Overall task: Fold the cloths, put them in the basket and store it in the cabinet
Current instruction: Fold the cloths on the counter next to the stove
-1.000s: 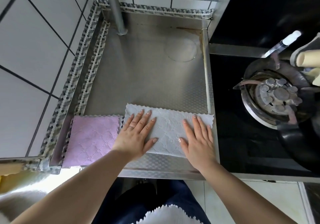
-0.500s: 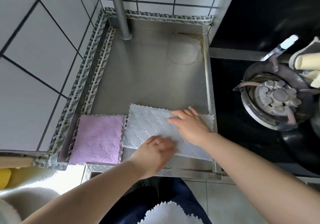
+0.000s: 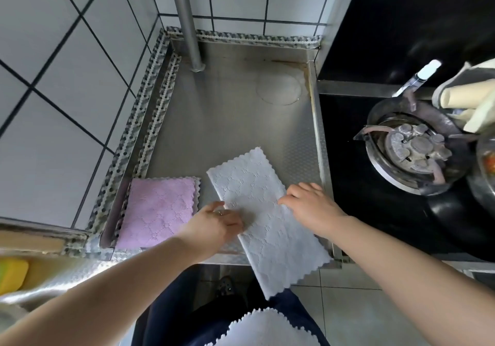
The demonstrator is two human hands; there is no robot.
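Both hands are down on the white cloth [image 3: 263, 209], which lies folded into a long strip, slanted across the front right part of the steel tabletop [image 3: 222, 120]. Her left hand [image 3: 214, 223] sits at the strip's left edge with fingers curled, a ring showing on one of them; they seem to be pinching the cloth's edge, though the fingertips are tucked under and I can't be sure. The right hand [image 3: 312, 206] rests at the strip's right edge with knuckles bent, fingertips pressing or gripping the fold; whether the cloth is actually pinched there I cannot tell.

The strip's far end points toward the back of the tabletop, and its near end hangs off the front edge, above the tiled floor [image 3: 356, 316]. Just left of it, close but not touching, a pink cloth [image 3: 158, 211] lies folded into a neat square in the tabletop's front left corner, against the patterned edging strip [image 3: 139, 120]. Another white cloth with a scalloped edge [image 3: 265, 329] shows at the bottom, over the person's dark clothing.

A metal pole [image 3: 187, 21] rises from the back of the tabletop, near the white tiled wall [image 3: 67, 77]. To the right, well apart from the cloths, is a black stove with a gas burner [image 3: 415, 147].
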